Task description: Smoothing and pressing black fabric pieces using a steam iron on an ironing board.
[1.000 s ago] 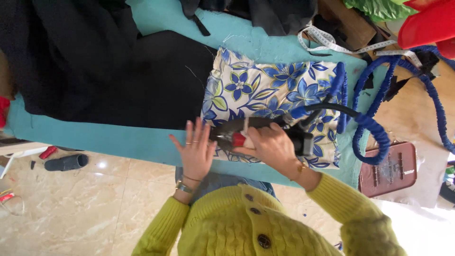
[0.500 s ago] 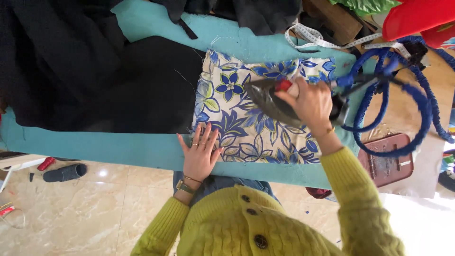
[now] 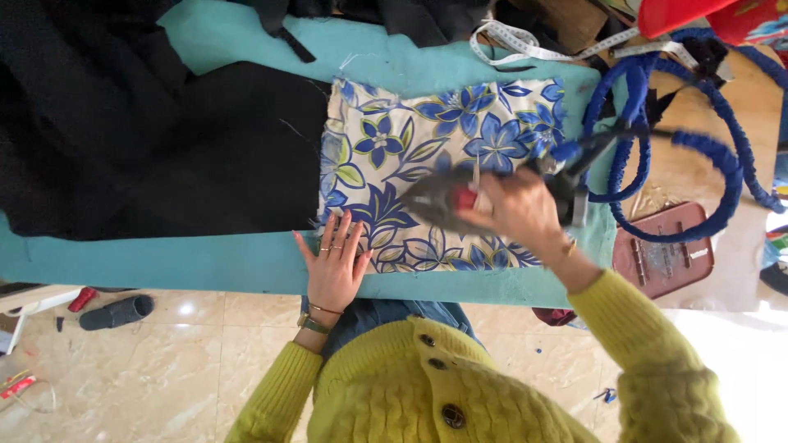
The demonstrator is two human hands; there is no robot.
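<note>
The right hand's grip [image 3: 513, 209] is closed round a dark iron [image 3: 443, 197] mid-way across the blue-flowered cream cloth [image 3: 435, 139] near the teal tabletop's [image 3: 164, 262] front edge, the left hand [image 3: 335, 264] flat beside it, pressing seemingly unfinished.

A teal-covered ironing table [image 3: 164, 261] carries a floral blue-and-cream fabric piece [image 3: 435, 164], with black cloth [image 3: 164, 139] spread just beside it and a white measuring tape [image 3: 525, 49] lying near the far edge.
</note>
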